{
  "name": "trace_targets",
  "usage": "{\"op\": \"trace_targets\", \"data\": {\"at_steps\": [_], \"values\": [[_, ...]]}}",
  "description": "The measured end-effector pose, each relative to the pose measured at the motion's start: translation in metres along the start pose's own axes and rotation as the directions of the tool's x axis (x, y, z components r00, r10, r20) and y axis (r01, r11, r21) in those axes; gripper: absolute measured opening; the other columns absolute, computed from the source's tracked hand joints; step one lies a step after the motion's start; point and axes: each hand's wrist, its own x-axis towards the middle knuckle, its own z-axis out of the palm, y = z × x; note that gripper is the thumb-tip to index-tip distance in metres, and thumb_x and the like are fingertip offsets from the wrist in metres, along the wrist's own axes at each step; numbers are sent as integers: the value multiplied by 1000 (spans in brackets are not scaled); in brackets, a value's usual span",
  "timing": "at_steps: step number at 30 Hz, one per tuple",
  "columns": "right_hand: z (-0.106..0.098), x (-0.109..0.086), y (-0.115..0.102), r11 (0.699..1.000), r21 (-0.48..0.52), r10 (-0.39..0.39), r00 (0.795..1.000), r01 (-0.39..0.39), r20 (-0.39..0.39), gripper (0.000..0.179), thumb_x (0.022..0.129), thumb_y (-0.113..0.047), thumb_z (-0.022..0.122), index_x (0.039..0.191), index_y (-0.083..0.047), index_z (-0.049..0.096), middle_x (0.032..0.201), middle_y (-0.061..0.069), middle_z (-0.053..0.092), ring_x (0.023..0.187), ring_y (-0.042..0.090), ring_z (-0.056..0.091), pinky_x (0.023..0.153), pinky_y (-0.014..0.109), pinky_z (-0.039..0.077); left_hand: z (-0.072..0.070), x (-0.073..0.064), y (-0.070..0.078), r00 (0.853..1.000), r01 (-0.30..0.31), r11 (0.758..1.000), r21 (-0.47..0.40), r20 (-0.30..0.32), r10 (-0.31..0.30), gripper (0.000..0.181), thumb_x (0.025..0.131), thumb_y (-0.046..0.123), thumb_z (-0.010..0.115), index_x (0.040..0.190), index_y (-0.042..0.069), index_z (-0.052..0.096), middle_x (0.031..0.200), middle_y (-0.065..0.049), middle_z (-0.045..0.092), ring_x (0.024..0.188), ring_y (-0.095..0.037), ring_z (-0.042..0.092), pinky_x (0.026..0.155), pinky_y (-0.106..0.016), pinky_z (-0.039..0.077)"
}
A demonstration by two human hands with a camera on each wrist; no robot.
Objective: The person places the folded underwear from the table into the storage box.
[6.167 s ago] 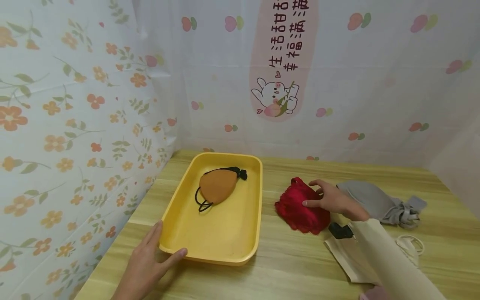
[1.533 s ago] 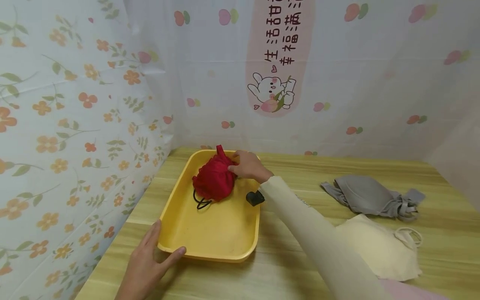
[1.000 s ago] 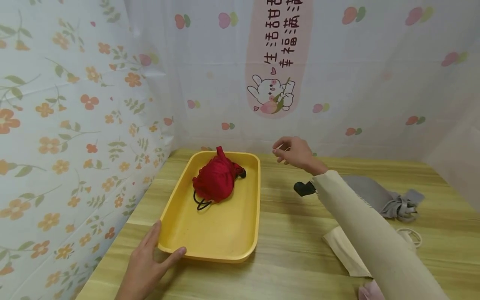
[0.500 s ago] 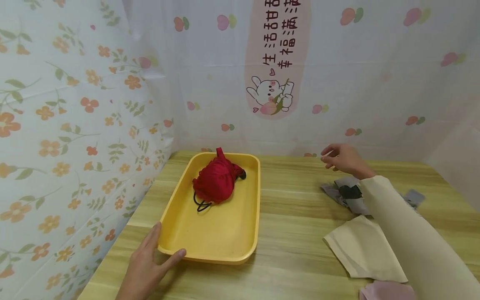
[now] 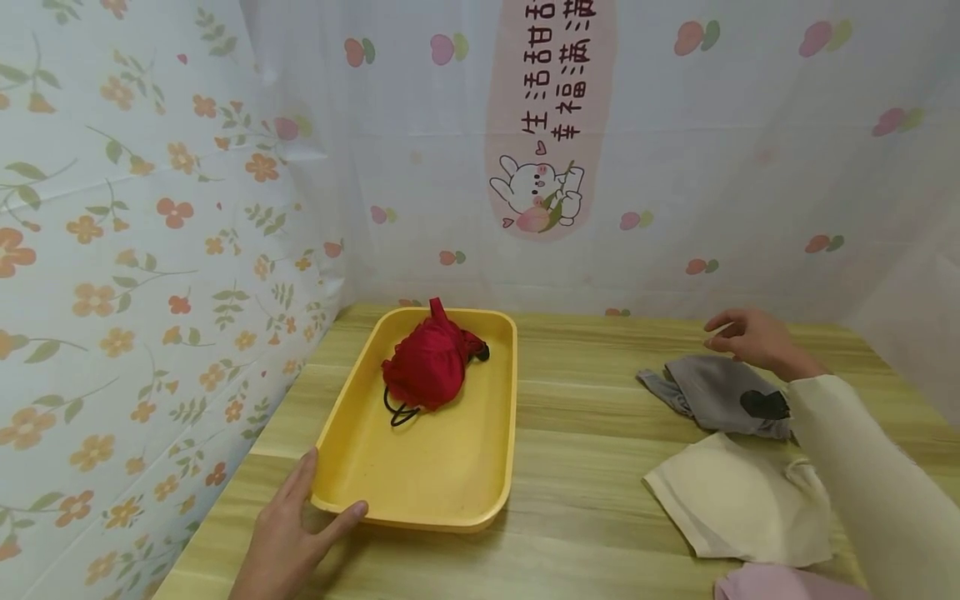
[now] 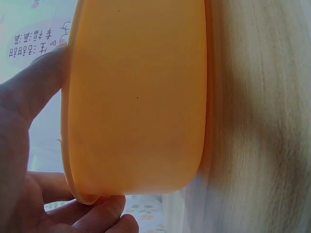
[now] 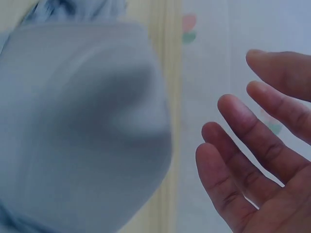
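Reaching stage, I reckon: left hand [image 5: 288,533] pinching the rectangular yellow plastic tray [image 5: 420,475] by its corner, right hand [image 5: 761,342] empty, fingers loosely spread near the grey cloth garment [image 5: 708,396] on the wood-grain surface [image 5: 577,467], so lowering and gripping probably comes next.

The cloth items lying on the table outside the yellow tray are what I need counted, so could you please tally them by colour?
Grey cloth item: 1
Cream cloth item: 1
Pink cloth item, cut off by the picture's edge: 1
Total: 3
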Motion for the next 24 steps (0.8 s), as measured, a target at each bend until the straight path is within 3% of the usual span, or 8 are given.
{"op": "trace_targets", "data": {"at_steps": [4, 13, 18, 24], "values": [[-5, -9, 19, 1000, -11, 30, 999, -29, 22, 44, 101, -19, 59, 130, 13, 53, 122, 37, 64, 102, 43, 66, 76, 44, 61, 1, -1, 0, 1000, -5, 1000, -6, -8, 5, 109, 87, 57, 71, 159, -4, 16, 162, -32, 22, 145, -55, 29, 114, -69, 33], [-4, -20, 51, 995, -59, 87, 995, -84, 52, 62, 102, -34, 59, 139, 14, 44, 133, 42, 53, 116, 55, 56, 78, 49, 59, 0, 0, 0, 1000, 28, 1000, 5, 13, -28, 111, 87, 59, 70, 159, -3, 14, 163, -31, 21, 147, -54, 27, 116, -68, 32], [3, -21, 61, 991, -106, 101, 986, -87, 134, 81, 96, -41, 65, 146, 15, 34, 140, 47, 42, 122, 62, 48, 79, 53, 57, -1, 0, -2, 999, 35, 999, -2, 18, -35, 110, 87, 59, 70, 159, -3, 14, 163, -31, 20, 146, -54, 27, 115, -68, 32], [8, -21, 71, 992, -59, 121, 971, -112, 207, 98, 92, -39, 70, 151, 18, 17, 146, 51, 22, 129, 68, 35, 88, 61, 53, 0, 0, -1, 999, 33, 999, -12, 16, -32, 110, 87, 60, 70, 160, -1, 14, 164, -30, 20, 146, -54, 28, 115, -69, 33]]}}
